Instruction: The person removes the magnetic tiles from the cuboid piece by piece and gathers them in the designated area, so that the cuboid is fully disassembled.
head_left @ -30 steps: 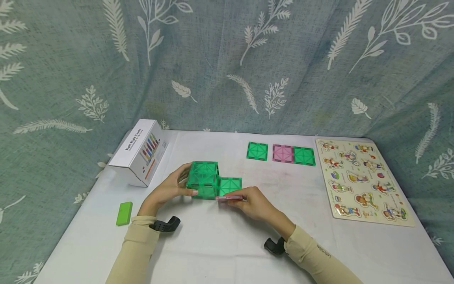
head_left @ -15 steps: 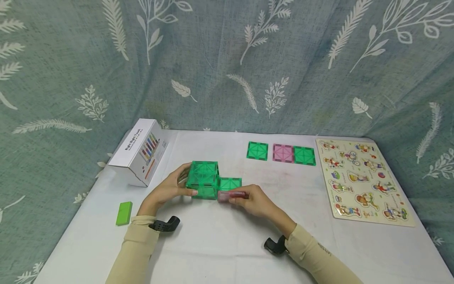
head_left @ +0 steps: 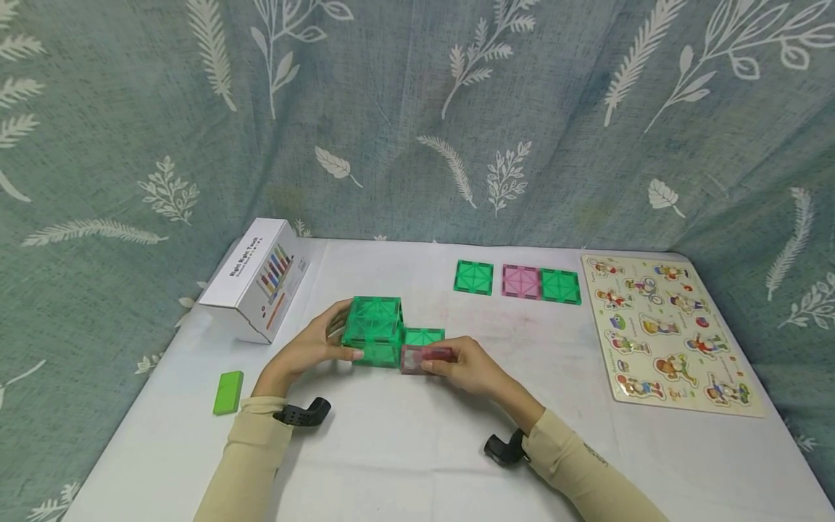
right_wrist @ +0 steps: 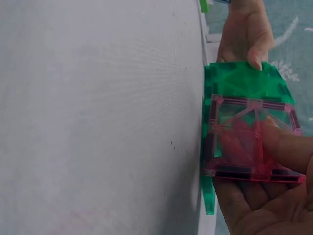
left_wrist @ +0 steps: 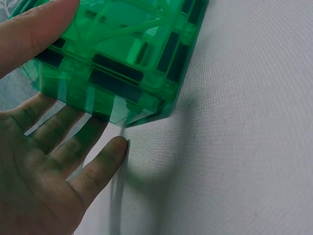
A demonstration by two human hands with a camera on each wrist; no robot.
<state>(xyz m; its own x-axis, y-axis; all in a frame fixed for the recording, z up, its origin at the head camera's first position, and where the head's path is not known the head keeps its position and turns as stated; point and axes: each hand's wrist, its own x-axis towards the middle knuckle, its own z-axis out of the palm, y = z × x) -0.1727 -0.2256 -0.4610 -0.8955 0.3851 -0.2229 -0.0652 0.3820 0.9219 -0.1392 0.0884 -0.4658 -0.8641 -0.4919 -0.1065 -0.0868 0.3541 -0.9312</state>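
Tabletop in white cloth [head_left: 391, 464]: both grips full

A cream rectangular picture board [head_left: 672, 335] lies at the right; a white cardboard box [head_left: 256, 281] stands at the left. Between them, the left hand [head_left: 316, 345] grasps a translucent green plastic cube [head_left: 374, 320], thumb on its near face, fingers at its left side. Just right of the cube, the right hand [head_left: 468, 367] pinches a square translucent pink plastic tile [head_left: 412, 360] upright, thumb in front, fingers behind. The grip covers the tile's right part; its left edge stands at the cube, contact unclear. Behind it, a square translucent green plastic tile [head_left: 424, 336] lies flat. Smallest, a bright green rectangular block [head_left: 228, 393] lies before the box.
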